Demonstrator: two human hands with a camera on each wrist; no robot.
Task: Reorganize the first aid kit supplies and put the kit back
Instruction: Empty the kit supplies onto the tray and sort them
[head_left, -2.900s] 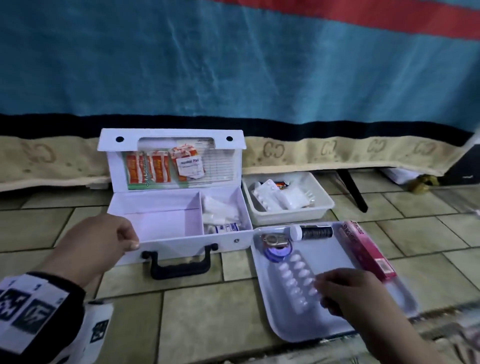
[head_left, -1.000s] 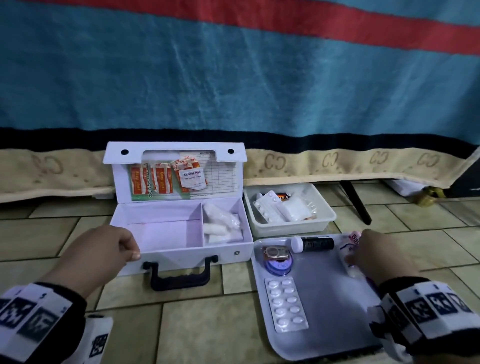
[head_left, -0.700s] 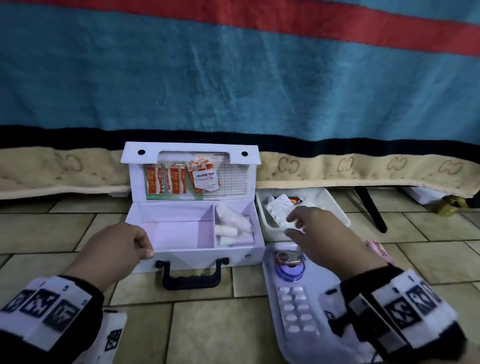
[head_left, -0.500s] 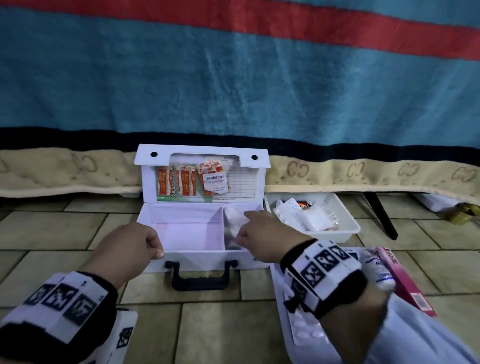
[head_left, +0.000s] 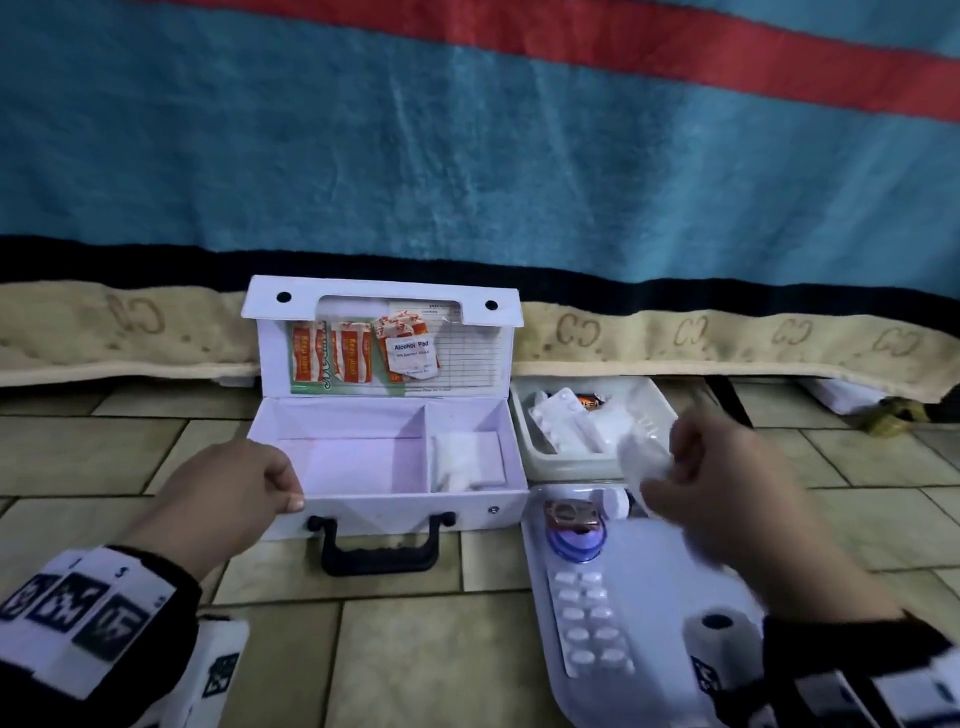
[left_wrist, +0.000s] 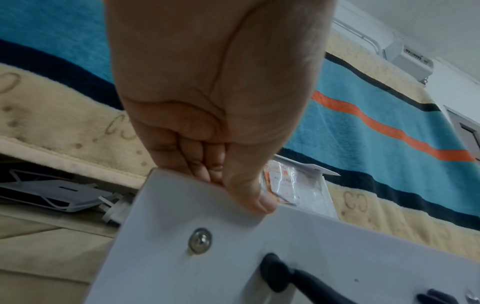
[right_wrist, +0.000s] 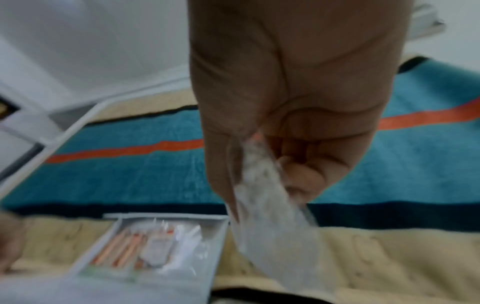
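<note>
The white first aid kit (head_left: 395, 506) stands open on the tiled floor, its lid upright with plaster strips and an alcohol pad (head_left: 413, 351) tucked in it. My left hand (head_left: 288, 488) grips the kit's front left edge; the left wrist view shows the thumb (left_wrist: 255, 198) on the front wall (left_wrist: 259, 257). The kit's left compartment holds nothing, and white packets (head_left: 465, 462) lie in the right one. My right hand (head_left: 670, 467) pinches a clear packet of white gauze (head_left: 641, 457), blurred, (right_wrist: 267, 216), in the air right of the kit.
A small white bin (head_left: 660, 415) with a blister pack sits behind the large tray (head_left: 670, 571). On the tray lie a pill blister (head_left: 587, 623), a tape roll (head_left: 719, 642) and a blue round item (head_left: 574, 540). A striped blanket hangs behind.
My right hand went from the tray into the kit's right compartment, then came out to the right with a white packet. The left hand stayed on the kit's edge.
</note>
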